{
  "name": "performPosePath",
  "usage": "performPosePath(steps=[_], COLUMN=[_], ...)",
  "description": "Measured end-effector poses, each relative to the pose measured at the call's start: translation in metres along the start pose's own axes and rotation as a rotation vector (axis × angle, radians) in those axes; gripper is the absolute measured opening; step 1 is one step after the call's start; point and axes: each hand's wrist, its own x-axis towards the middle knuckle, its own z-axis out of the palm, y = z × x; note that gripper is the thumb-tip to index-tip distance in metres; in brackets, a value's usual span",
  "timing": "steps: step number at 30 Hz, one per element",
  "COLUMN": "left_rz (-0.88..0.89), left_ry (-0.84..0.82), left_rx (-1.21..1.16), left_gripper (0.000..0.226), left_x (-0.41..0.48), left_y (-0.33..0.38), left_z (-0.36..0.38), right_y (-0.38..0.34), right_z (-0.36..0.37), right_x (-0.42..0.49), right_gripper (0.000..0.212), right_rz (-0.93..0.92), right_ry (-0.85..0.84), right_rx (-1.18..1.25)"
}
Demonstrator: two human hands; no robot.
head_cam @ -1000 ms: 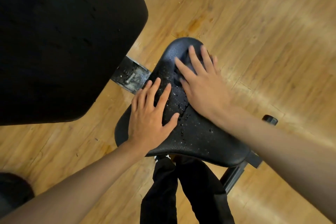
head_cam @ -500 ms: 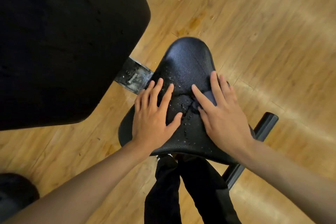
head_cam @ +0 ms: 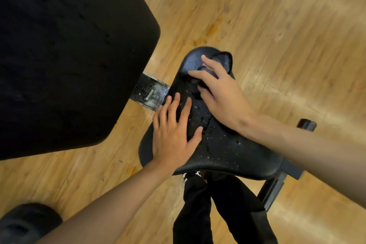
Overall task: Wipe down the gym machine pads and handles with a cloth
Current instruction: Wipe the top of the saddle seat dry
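Observation:
A black textured seat pad (head_cam: pixel 227 150) of the gym machine sits below me, speckled with water droplets. My left hand (head_cam: pixel 174 132) lies flat on its left side, fingers straight. My right hand (head_cam: pixel 219 93) presses a dark cloth (head_cam: pixel 222 59) against the narrow far end of the seat. The fingers are spread over the cloth, and part of it bunches up beyond my fingertips. Most of the cloth is hidden under the hand.
A large black back pad (head_cam: pixel 65 49) fills the upper left, joined to the seat by a scuffed metal bracket (head_cam: pixel 150 93). A black frame bar (head_cam: pixel 277 188) runs under the seat to the right. My dark trouser legs (head_cam: pixel 215 210) stand on the wooden floor (head_cam: pixel 287 25).
My right hand slid the cloth back toward me, then forward again to the seat's narrow far end. The left hand stayed flat on the seat.

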Motion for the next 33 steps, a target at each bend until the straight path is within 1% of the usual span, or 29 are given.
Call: performPosePath(steps=[2,4,6,8,9,12,14,16,18,21,24,26,29,31,33], left_rz=[0.001,0.001,0.001,0.000,0.000,0.002,0.004,0.006,0.004,0.006,0.002,-0.005,-0.018,-0.025,-0.030], left_ry=[0.000,-0.004,-0.004,0.003,0.006,0.018,0.022,0.024,0.025,0.021,0.017,0.015,0.020,0.019,0.015], left_rx=[-0.002,-0.009,-0.012,-0.017,-0.017,-0.014,-0.010,-0.012,-0.015,-0.021,-0.026,-0.031,-0.029,-0.019,-0.012], left_gripper=[0.071,0.072,0.072,0.072,0.072,0.071,0.070,0.070,0.070,0.071,0.072,0.074,0.076,0.078,0.078], left_x=[0.000,-0.001,-0.001,-0.001,-0.001,-0.002,-0.002,-0.001,0.000,-0.001,-0.001,-0.001,-0.001,-0.001,-0.001], left_y=[0.000,0.000,0.000,-0.001,-0.001,-0.002,-0.001,-0.001,0.000,0.000,-0.002,-0.002,-0.002,-0.002,-0.002], left_z=[0.000,0.000,0.001,0.002,0.003,0.004,0.004,0.004,0.004,0.003,0.003,0.004,0.004,0.005,0.005], right_y=[-0.002,0.004,0.016,0.026,0.029,0.029,0.027,0.022,0.020,0.026,0.033,0.034,0.028,0.021,0.012], right_z=[-0.003,-0.002,0.003,0.010,0.012,0.019,0.030,0.039,0.040,0.026,0.006,0.002,0.015,0.031,0.045], right_x=[-0.013,-0.020,-0.030,-0.040,-0.039,-0.011,0.022,0.053,0.060,0.012,-0.066,-0.092,-0.063,-0.015,0.034], right_gripper=[0.044,0.046,0.052,0.056,0.056,0.057,0.054,0.049,0.045,0.044,0.048,0.050,0.051,0.049,0.047], right_rz=[0.036,0.066,0.057,0.012,-0.009,-0.069,-0.117,-0.111,-0.102,-0.095,-0.036,0.012,-0.022,-0.087,-0.107], right_ry=[0.060,0.095,0.061,0.012,-0.003,-0.005,0.004,-0.019,-0.017,-0.004,-0.041,-0.048,-0.004,-0.001,-0.028], right_rx=[0.085,0.059,-0.094,-0.358,-0.434,-0.460,-0.475,-0.464,-0.453,-0.419,-0.405,-0.430,-0.481,-0.501,-0.486])
